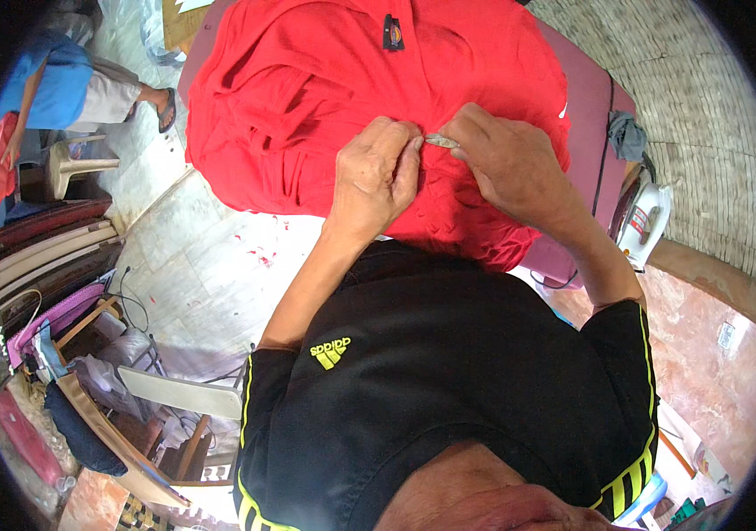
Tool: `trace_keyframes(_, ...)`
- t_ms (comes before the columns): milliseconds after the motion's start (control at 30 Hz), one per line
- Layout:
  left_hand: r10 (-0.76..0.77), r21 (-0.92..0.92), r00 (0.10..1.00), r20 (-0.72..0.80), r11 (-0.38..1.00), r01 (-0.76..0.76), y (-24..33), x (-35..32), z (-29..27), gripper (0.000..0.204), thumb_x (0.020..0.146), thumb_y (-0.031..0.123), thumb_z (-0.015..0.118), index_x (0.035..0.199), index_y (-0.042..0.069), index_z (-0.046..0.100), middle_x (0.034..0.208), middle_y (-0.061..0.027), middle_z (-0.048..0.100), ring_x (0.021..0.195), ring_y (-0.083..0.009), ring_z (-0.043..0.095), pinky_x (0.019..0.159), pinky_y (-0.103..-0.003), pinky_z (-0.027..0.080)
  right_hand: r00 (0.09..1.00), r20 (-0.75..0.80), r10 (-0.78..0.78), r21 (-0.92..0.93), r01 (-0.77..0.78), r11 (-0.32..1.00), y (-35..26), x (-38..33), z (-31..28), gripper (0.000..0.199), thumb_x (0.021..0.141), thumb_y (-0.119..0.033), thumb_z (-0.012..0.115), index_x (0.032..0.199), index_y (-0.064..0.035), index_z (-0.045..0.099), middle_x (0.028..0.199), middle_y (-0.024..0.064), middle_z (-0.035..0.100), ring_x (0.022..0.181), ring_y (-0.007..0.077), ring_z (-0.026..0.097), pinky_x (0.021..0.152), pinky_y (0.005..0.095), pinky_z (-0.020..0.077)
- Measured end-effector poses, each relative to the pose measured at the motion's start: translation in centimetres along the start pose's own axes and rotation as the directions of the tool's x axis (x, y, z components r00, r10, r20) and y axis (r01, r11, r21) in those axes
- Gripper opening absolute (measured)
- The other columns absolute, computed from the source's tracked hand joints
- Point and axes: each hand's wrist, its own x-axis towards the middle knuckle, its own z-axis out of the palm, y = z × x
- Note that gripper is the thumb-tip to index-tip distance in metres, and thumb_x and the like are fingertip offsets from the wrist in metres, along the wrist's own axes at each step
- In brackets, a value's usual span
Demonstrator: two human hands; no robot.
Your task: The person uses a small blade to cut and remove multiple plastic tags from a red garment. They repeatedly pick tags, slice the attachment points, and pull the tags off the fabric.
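Bright red cloth, a garment with a small dark neck label (393, 33), lies heaped and wrinkled in front of me; this red garment (307, 97) covers most of the padded surface under it. My left hand (376, 168) is closed in a pinch at the middle of the cloth, its thumb and forefinger pressed together on a bit of the fabric. Just right of it, my right hand (511, 157) is closed around a small pointed metal tool, which looks like thread snips (442, 140). The tip points left, almost touching my left fingertips. Any thread between them is too small to see.
The red cloth rests on a mauve padded board (592, 115). A white iron (645, 223) stands at its right edge, near a grey rag (627, 135). At left, another person (59, 84) is beside a plastic stool (77, 164). Cluttered shelving (121, 442) fills the lower left.
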Motion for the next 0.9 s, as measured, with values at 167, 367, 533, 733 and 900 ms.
trace_keyframes(167,-0.113,-0.019,0.994,-0.015,0.993,0.112,-0.1,-0.1,-0.4,0.003,0.087,-0.002,0.065,0.09,-0.001,0.064,0.075,-0.0121,0.059,0.061,-0.0221,0.06,0.058,-0.031,0.046,0.999,0.026,0.032,0.044,-0.033,0.998,-0.1,0.0,-0.7,0.013,0.091,-0.013,0.059,0.102,-0.0068,0.058,0.093,0.0113,0.058,0.078,0.0334,0.065,0.062,0.0449,0.052)
trace_keyframes(367,-0.432,-0.463,0.902,-0.012,0.802,0.378,-0.9,-1.5,-1.3,0.002,0.094,-0.001,0.061,0.092,-0.001,0.062,0.08,-0.0024,0.061,0.069,-0.0111,0.057,0.063,-0.027,0.046,0.996,0.085,0.034,0.104,-0.043,0.994,0.0,0.2,-1.0,0.02,0.088,-0.006,0.064,0.108,-0.0043,0.059,0.098,0.012,0.061,0.086,0.0336,0.065,0.07,0.0412,0.0514)
trace_keyframes(533,-0.592,-0.56,0.799,0.109,0.627,0.542,-0.6,-4.0,-10.0,0.005,0.096,0.005,0.063,0.094,0.001,0.063,0.081,-0.002,0.061,0.071,-0.0095,0.055,0.065,-0.025,0.045,0.977,0.155,0.15,0.491,-0.208,0.846,1.7,-0.9,-2.6,0.028,0.09,-0.003,0.063,0.118,-0.0021,0.059,0.106,0.0096,0.063,0.097,0.0211,0.066,0.084,0.0332,0.0513)
trace_keyframes(733,-0.701,0.731,0.704,0.116,0.54,0.417,1.0,-7.0,-21.8,0.024,0.079,0.003,0.076,0.102,0.001,0.069,0.097,-0.0173,0.069,0.084,-0.0243,0.068,0.073,-0.035,0.052,0.987,-0.132,0.093,0.468,-0.02,0.883,2.4,0.2,-2.0,0.037,0.089,0.0,0.067,0.124,-0.0016,0.059,0.116,0.0101,0.064,0.11,0.0185,0.064,0.094,0.0315,0.0504)
trace_keyframes(900,-0.106,0.153,0.97,0.219,0.986,0.073,1.7,0.3,-11.5,0.039,0.077,0.013,0.082,0.112,-0.001,0.068,0.108,-0.017,0.069,0.098,-0.033,0.067,0.081,-0.04,0.053,0.986,-0.022,0.168,0.515,-0.133,0.847,2.1,1.4,-0.9,0.044,0.085,-0.002,0.073,0.127,-0.0033,0.058,0.116,0.0106,0.066,0.111,0.0197,0.066,0.094,0.0312,0.0521)
